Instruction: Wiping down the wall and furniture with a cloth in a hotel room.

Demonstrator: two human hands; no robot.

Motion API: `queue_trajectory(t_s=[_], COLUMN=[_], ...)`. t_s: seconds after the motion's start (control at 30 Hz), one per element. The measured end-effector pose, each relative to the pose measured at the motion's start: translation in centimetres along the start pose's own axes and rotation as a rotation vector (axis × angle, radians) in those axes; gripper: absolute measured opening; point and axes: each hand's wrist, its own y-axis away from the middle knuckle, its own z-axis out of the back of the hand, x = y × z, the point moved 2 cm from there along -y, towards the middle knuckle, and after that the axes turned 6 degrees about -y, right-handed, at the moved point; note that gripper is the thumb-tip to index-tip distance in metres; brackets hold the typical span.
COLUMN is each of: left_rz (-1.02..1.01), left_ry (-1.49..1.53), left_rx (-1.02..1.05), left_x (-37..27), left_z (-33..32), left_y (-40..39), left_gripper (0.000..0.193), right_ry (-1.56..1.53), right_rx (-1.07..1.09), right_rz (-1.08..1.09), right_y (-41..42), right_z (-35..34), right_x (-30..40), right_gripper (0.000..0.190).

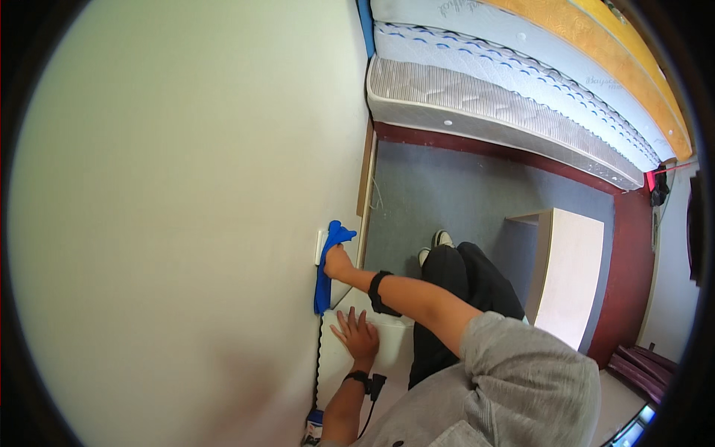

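My right hand (338, 264) reaches across to the pale wall (167, 167), closed on a blue cloth (322, 293). The cloth lies against a white wall plate (320, 246), covering part of it, and its lower end hangs down the wall. My left hand (357, 336) rests palm down, fingers spread, on a white furniture top (391, 349) beside the wall. A dark wavy strip (319, 357) runs where that top meets the wall. Both wrists wear black bands, and a black plug-like piece with a cable (377, 383) hangs at the left one.
Several mattresses (475, 95) lean at the far end above the grey floor (413, 184). A pale wooden furniture piece (570, 268) stands right of my legs. A small blue-and-white box (314, 427) sits by my left forearm. A lit screen (637, 427) shows at lower right.
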Motion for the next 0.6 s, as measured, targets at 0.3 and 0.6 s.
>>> queue_trajectory(t_s=[0.3,0.6], left_rz=[0.107,0.844], left_ry=[-0.104,1.561], left_rx=[0.169,0.385], left_x=[0.3,-3.7], left_z=[-0.8,6.4], left_y=[-0.6,-16.2], left_gripper=[0.043,0.048], right_ry=[-0.466,-0.349], right_rx=[-0.147,-0.135], right_rz=[-0.076,-0.216], right_y=[-1.5,-3.4], right_z=[4.8,14.8], right_x=[2.8,11.0], right_gripper=[0.059,0.080])
